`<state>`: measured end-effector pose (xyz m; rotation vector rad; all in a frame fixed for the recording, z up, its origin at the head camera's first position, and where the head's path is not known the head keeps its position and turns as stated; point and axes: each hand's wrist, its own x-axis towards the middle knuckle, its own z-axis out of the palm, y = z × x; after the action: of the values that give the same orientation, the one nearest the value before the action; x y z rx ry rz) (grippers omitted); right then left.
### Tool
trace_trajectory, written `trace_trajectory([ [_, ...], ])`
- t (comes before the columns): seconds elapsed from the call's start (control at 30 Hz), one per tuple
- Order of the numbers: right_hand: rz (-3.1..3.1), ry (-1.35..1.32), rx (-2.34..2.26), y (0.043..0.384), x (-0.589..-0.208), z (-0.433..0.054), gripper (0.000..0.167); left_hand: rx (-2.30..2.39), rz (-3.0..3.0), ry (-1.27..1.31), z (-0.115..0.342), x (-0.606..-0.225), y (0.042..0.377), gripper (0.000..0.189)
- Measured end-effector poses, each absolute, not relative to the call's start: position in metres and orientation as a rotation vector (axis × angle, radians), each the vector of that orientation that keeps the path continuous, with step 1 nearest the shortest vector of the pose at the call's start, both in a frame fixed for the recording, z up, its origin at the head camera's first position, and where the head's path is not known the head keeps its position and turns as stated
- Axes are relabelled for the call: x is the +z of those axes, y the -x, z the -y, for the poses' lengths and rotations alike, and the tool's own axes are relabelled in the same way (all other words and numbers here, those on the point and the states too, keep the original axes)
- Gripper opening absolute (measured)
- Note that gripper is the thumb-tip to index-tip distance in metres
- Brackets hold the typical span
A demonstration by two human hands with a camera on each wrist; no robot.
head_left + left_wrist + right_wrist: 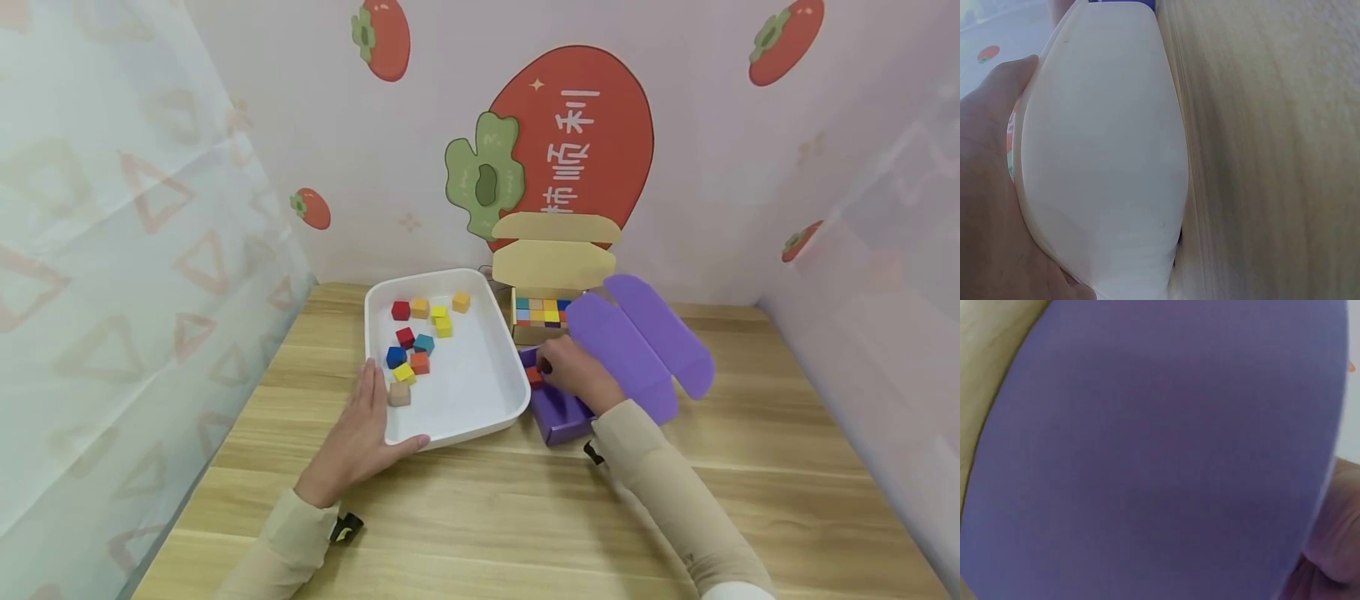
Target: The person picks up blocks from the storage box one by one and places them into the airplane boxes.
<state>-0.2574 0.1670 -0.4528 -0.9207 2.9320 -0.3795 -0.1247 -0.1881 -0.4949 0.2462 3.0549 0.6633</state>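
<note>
In the head view, my left hand (pixel 356 433) rests on the near left corner of a white tray (pixel 465 400). Its straight fingers lie along the left side, the thumb on the near rim. Several coloured wooden cubes lie in the tray, among them a natural wood cube (pixel 400 393) by my fingers and a blue cube (pixel 396 357). My right hand (pixel 573 369) reaches into an open purple box (pixel 558 417), fingers bent downward beside a red cube (pixel 534 377). Its fingertips are partly hidden, and I cannot tell whether they grip the cube. The purple lid fills most of the right wrist view.
Behind the purple box stands an open yellow box (pixel 557 260) with rows of coloured cubes inside. The purple lid (pixel 637 350) folds out to the right, beside my right forearm. All stands on a wooden table (pixel 465 517) before a wall with printed red fruit.
</note>
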Motion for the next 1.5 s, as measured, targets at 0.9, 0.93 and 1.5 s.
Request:
trace_trajectory([
  [0.9,-2.762,0.999,-0.386,0.246,-0.383,-0.079,0.022,0.654,-3.067,-0.219,0.19,-0.493,0.126,0.139],
  [0.93,-2.739,1.012,-0.399,0.244,-0.386,-0.071,0.024,0.653,-3.066,-0.217,0.19,-0.492,0.126,0.138],
  [1.5,-2.584,0.974,-0.624,0.238,-0.453,0.027,0.025,0.626,-3.113,-0.326,0.19,-0.495,0.124,0.135],
])
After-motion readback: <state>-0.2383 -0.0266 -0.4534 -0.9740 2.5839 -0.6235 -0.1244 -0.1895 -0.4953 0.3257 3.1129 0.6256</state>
